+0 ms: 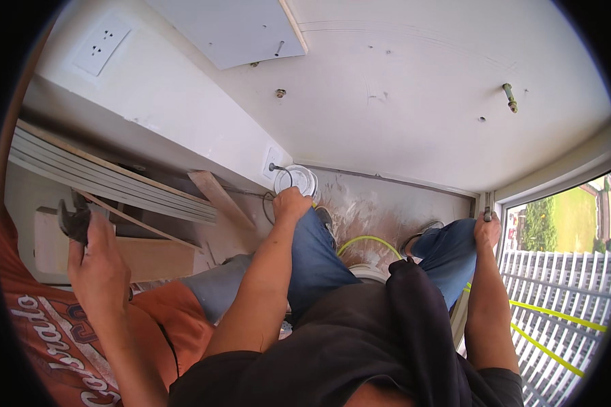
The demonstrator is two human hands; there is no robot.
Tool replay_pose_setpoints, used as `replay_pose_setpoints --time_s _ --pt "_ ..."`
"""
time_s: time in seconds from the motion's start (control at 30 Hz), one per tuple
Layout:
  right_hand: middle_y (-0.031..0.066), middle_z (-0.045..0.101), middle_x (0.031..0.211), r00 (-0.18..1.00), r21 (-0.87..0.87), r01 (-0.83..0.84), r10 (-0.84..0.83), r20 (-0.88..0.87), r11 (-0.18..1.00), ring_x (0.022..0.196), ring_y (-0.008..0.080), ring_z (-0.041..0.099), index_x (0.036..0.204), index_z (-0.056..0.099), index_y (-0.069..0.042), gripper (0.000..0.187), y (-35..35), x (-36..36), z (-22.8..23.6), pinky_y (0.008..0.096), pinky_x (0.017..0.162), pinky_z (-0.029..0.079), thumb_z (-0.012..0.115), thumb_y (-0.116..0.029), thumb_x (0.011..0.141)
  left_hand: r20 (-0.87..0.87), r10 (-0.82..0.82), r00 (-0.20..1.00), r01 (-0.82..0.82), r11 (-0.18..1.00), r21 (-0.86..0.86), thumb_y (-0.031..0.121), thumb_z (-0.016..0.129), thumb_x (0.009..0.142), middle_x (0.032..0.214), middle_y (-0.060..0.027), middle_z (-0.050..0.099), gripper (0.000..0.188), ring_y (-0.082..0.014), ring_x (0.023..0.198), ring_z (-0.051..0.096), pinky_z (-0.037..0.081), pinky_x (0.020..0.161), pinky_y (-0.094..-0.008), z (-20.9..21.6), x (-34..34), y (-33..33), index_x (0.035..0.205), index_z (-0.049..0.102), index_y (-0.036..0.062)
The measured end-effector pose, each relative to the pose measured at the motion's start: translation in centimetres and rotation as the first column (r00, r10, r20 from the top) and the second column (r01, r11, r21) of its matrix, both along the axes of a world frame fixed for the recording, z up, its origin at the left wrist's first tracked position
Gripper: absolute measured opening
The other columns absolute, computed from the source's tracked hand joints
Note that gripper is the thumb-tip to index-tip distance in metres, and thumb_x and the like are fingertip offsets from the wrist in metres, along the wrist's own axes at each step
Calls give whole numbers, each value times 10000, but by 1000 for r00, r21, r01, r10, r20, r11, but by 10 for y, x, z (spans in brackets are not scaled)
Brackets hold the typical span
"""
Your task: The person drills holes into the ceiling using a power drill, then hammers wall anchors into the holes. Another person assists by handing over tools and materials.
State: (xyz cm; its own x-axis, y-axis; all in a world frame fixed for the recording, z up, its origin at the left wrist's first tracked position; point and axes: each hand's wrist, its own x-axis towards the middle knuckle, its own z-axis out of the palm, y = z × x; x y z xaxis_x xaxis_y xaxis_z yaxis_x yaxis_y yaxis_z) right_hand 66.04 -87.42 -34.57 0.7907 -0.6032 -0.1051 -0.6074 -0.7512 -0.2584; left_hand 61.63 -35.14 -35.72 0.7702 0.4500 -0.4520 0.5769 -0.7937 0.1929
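Stained floor (360,207) | yellow hose (365,237) between shoes (426,232) | white bucket (311,180) | plank (222,198)

— What sort of place can be recognised?
— A room under renovation: the wall (421,129) is pierced by bolts (510,99), the floor (360,203) is smeared, and loose boards (222,199) are strewn about.

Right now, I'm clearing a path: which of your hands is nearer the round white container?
Left. The left hand is at the near edge of the white container, contact unclear; the right hand is farther right, by the window frame.
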Motion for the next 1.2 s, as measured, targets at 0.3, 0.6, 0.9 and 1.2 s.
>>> replay_pose_setpoints --time_s 0.3,0.6,0.9,1.2 --pt "221 671 1120 998 31 38 -36 -42 999 1079 429 610 1099 666 -62 392 1 2 4 503 945 469 593 -390 897 -45 4 999 -3 1000 24 331 619 776 1180 -242 668 457 -388 1126 634 492 981 -432 -4 8 -2 1108 718 34" --pt "187 688 1129 1000 -35 27 -28 -8 999 1086 386 630 1156 687 -120 366 1 -2 2 462 955 481 605 -379 911 -29 20 999 -20 1000 14 357 616 758 1168 -233 672 463 -391 1120 630 481 989 -433 1 3 1 1089 726 52" --pt "253 626 1224 1000 42 12 -11 -29 999 1171 422 575 1235 631 -57 497 5 -3 11 486 991 455 602 -417 894 -24 15 1000 -15 1000 -8 355 610 759 1146 -234 679 453 -395 1097 640 490 971 -442 0 2 4 1067 727 43" --pt "251 657 1155 1000 -3 2 -2 -10 1000 1118 443 603 1188 642 -64 448 -3 -2 -1 511 954 473 614 -402 894 -37 38 999 -38 999 -12 347 608 762 1158 -244 673 458 -402 1102 638 494 967 -444 5 5 1 1077 723 35"
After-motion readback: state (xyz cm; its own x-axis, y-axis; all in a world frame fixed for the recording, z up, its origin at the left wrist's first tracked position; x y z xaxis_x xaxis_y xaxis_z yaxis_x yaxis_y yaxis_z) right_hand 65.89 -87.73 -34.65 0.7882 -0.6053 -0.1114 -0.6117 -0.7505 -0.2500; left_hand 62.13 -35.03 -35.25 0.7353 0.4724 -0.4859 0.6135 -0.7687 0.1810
